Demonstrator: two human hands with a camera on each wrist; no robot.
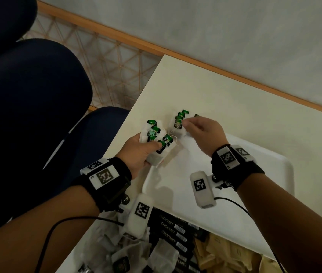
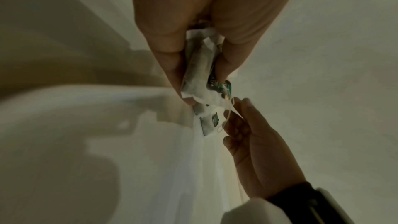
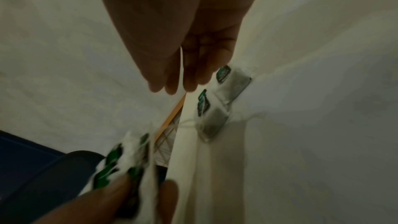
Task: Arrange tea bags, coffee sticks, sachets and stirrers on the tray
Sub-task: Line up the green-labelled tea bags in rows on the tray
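Note:
My left hand (image 1: 152,152) grips a bunch of white tea bags (image 1: 156,138) with green tags, held over the near-left corner of the white tray (image 1: 264,174). The left wrist view shows the bunch (image 2: 200,71) squeezed between thumb and fingers. My right hand (image 1: 185,123) reaches to the tray's far-left corner, where a few more tea bags (image 1: 179,120) lie in a row. Its fingertips (image 3: 172,88) are bunched together and pinch a thin white tea bag string beside those bags (image 3: 232,83). A string runs from the held bunch towards the right hand (image 2: 234,108).
At the bottom of the head view, a white box (image 1: 89,251) holds loose tea bags, black CHOCMET sticks (image 1: 173,231) and brown sachets (image 1: 219,251). The tray sits on a cream table (image 1: 215,91) by a wall. A dark blue chair (image 1: 28,95) stands to the left.

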